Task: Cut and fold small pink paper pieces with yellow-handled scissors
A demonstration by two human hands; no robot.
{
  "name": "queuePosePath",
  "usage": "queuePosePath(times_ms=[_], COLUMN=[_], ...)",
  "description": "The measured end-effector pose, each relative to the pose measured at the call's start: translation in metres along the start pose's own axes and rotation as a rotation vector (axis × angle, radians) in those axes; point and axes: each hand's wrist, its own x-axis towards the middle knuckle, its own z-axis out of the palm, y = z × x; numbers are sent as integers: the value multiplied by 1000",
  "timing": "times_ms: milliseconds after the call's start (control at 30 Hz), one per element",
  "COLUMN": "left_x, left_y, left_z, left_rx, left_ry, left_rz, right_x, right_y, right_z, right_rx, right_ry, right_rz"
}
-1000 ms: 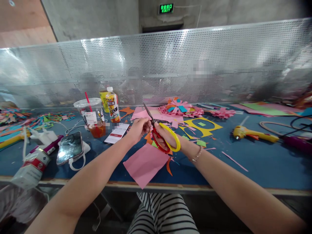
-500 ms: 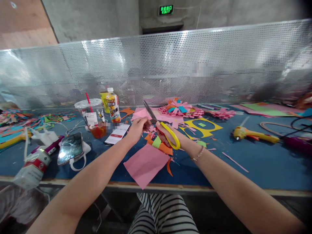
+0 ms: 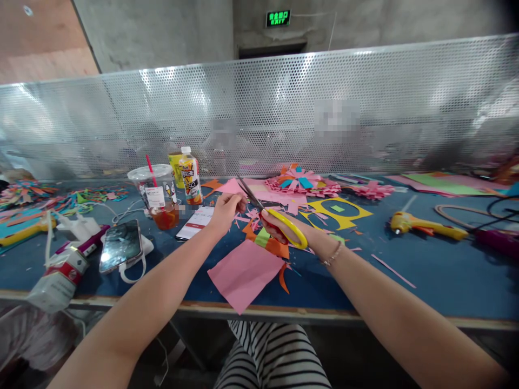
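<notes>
My right hand (image 3: 275,224) grips scissors (image 3: 290,229) with yellow and red handles, their metal blades pointing up and left. My left hand (image 3: 227,210) is pinched on a small pink paper piece (image 3: 230,186), whose upper part sticks out beyond the fingers. The blades lie just right of those fingertips; whether they touch the paper is hard to tell. Nearer the table edge lies a pink paper square (image 3: 246,275). Orange scraps (image 3: 278,248) and a green scrap (image 3: 263,236) are beneath my right hand. A fringed pink paper flower (image 3: 302,182) sits behind.
Left stand a drink cup (image 3: 156,197) with a straw, a bottle (image 3: 190,178) and phones (image 3: 121,246). To the right are a yellow cut-out sheet (image 3: 351,216) and a yellow glue gun (image 3: 425,227) with its cord. A perforated metal panel (image 3: 259,108) closes the back.
My left hand and the pink piece have shifted slightly left, away from the scissors. The scissors have tilted a little flatter, with their handles farther right. The view has moved slightly.
</notes>
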Motion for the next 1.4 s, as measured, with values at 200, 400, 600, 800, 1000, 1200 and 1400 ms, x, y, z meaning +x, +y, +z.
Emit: queuePosePath(times_ms=[200, 400, 600, 800, 1000, 1200, 1400], left_x=[-2, -4, -2, -5, -4, -4, -6], left_y=[4, 5, 1, 5, 5, 6, 7], left_z=[3, 4, 2, 3, 3, 4, 5], left_rx=[27, 29, -60, -100, -92, -114, -124], left_ry=[9, -15, -20, -39, -32, -31, -32], left_rz=[-2, -14, -31, -46, -86, -97, -121], right_x=[-1, 1, 1, -1, -1, -3, -1], right_y=[1, 3, 3, 1, 0, -4, -4], right_z=[-1, 0, -1, 1, 1, 4, 5], right_rx=[-39, 14, 52, 70, 8, -52, -139], right_ry=[-12, -23, -39, -65, -71, -24, -11], right_rz=[-34, -31, -26, -23, -37, -22, -11])
